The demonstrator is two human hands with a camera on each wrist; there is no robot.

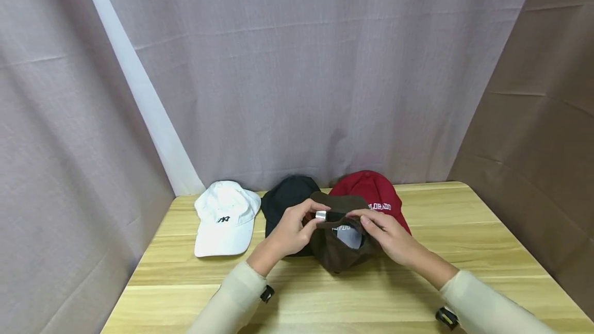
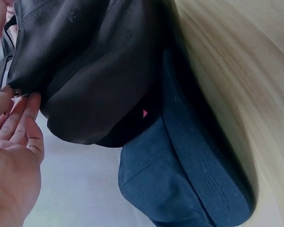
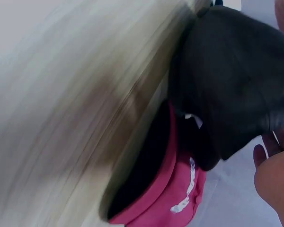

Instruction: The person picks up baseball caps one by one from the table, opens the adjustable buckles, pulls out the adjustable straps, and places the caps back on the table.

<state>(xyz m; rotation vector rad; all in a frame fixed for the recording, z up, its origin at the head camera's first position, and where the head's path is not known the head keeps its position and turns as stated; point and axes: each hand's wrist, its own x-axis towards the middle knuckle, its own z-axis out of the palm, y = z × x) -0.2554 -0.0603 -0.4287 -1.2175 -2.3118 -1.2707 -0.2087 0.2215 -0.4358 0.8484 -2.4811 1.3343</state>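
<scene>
Both hands hold a dark brown cap (image 1: 341, 259) up over the table, crown toward the wearer and its back opening showing. My left hand (image 1: 293, 228) pinches the back strap edge between thumb and fingers, beside a small white tag (image 1: 321, 215). In the left wrist view, a small metal piece (image 2: 17, 93) shows at the left fingertips. Opposite, my right hand (image 1: 393, 236) pinches the cap's other side near the strap. Behind the brown cap lie a black cap (image 1: 290, 192) and a red cap (image 1: 366, 187) with white lettering, both partly hidden.
On the left of the wooden table (image 1: 445, 231) lies a white cap (image 1: 232, 236) with a small dark logo, brim toward the wearer. Grey curtains (image 1: 325, 76) hang behind the table and along its sides.
</scene>
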